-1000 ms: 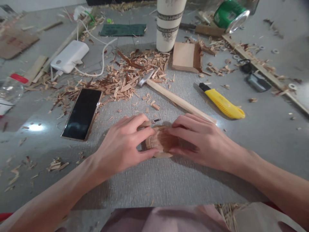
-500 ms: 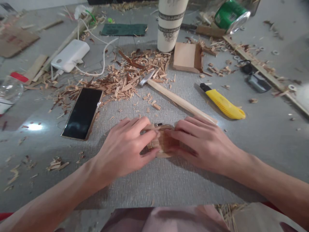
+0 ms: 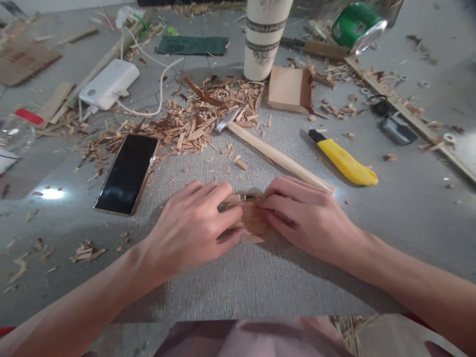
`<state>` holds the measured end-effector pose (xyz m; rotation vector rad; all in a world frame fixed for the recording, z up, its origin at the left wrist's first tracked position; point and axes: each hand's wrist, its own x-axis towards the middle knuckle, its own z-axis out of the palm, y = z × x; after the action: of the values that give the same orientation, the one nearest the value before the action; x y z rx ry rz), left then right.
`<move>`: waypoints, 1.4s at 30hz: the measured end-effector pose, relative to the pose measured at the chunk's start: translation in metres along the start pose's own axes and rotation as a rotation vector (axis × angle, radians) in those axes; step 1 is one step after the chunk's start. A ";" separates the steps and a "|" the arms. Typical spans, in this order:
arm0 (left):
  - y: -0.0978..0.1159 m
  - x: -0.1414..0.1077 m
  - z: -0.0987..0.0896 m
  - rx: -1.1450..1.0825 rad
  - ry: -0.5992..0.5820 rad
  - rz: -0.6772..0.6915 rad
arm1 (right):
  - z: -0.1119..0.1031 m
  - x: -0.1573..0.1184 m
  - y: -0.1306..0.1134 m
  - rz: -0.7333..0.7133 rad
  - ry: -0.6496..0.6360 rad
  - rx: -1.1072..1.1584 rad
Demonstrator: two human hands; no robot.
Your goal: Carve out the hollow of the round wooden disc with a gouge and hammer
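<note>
My left hand (image 3: pixel 201 220) is closed on the left side of a small wooden piece (image 3: pixel 254 220) resting on the table. My right hand (image 3: pixel 305 210) grips its right side, thumb and fingers pinched together at the edge. A dark, shiny bit of metal (image 3: pixel 248 197) shows along the piece's far edge between the hands. Fingers cover both ends of the piece, so its full shape is hidden. Just beyond the right hand lies a hammer (image 3: pixel 275 153) with a pale wooden handle, its head pointing away to the left.
A yellow utility knife (image 3: pixel 347 161) lies to the right, a phone (image 3: pixel 127 174) to the left. Wood chips (image 3: pixel 186 124) are heaped behind. Farther back are a paper cup (image 3: pixel 262 62), a shallow wooden box (image 3: pixel 288 88), a green can (image 3: pixel 353 25) and a white power bank (image 3: pixel 109 84).
My right hand has shifted slightly left along the wooden piece, its fingers drawn closer together. More of the metal bit on the far edge shows. My left hand stays nearly still.
</note>
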<state>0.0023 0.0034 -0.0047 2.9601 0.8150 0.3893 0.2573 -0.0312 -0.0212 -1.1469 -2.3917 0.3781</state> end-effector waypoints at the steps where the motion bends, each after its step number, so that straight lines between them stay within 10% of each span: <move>1: 0.000 0.000 0.000 0.016 -0.003 0.011 | 0.001 0.001 0.000 0.012 0.000 0.020; 42: -0.007 -0.001 0.008 -0.052 0.029 0.027 | 0.009 0.002 -0.003 0.148 0.103 -0.023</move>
<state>0.0002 0.0097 -0.0137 2.9267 0.7567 0.4489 0.2496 -0.0318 -0.0272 -1.3250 -2.2357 0.3324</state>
